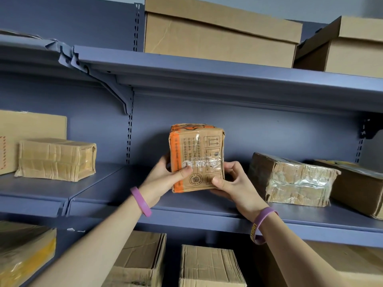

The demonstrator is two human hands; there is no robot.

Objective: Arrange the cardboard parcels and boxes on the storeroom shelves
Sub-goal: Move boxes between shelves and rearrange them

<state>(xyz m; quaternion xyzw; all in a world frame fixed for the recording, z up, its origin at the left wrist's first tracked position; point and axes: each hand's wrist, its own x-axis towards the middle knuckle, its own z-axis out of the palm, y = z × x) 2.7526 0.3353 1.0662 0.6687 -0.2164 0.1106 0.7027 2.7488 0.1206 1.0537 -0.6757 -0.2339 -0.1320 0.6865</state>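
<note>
Both hands are holding the small parcel upright over the middle shelf. It is sitting in the gap between the taped box well off to the left and the crumpled parcel near it on the right. The left hand is curling round the parcel's lower left edge, with the thumb pressing on the near face. The right hand is pinching the lower right corner, thumb in front and fingers tucked behind and beneath. I cannot tell whether its bottom is touching the shelf.

It is looking light — two easy grips low down are carrying it — and fairly stiff, though the corners are rounded and the cardboard dented. Glossy clear tape is covering much of the near face, so that side is probably slippery. The bare cardboard edges and the underside are likely offering the surer hold.
</note>
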